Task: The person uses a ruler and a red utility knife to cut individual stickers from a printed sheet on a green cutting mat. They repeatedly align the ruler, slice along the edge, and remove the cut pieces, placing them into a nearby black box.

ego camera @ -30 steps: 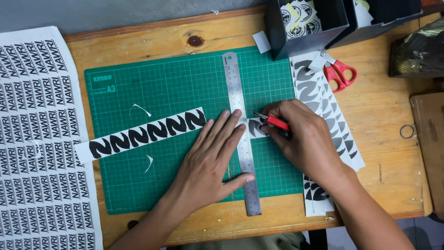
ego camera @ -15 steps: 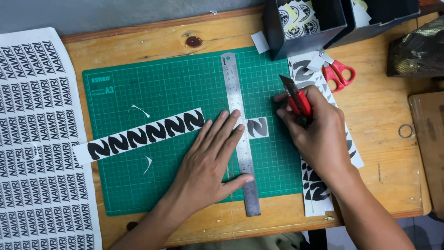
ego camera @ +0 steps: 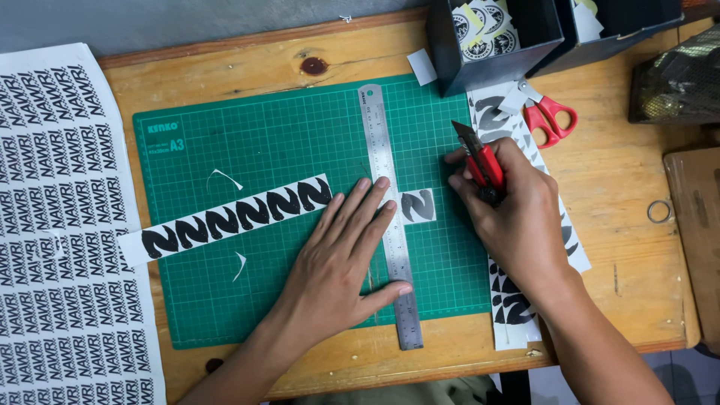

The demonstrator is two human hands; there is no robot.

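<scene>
My left hand [ego camera: 337, 262] lies flat with fingers spread on a steel ruler [ego camera: 387, 202] that stands upright across a green cutting mat [ego camera: 277, 142]. Left of the ruler runs a white strip printed with black letter shapes [ego camera: 225, 219]. Just right of the ruler lies one cut-off square sticker [ego camera: 417, 205]. My right hand [ego camera: 517, 217] holds a red utility knife [ego camera: 480, 161], blade out and pointing up-left, lifted off the mat to the right of the square.
A large printed sticker sheet [ego camera: 60, 225] covers the table's left. More cut strips [ego camera: 517, 300] lie under my right hand. Red-handled scissors [ego camera: 547, 116] and black boxes [ego camera: 495, 41] with round stickers stand at the back right. A metal ring [ego camera: 660, 211] lies far right.
My right hand drew the knife away from the ruler, up and to the right, leaving the cut square separate from the strip. My left hand stayed on the ruler.
</scene>
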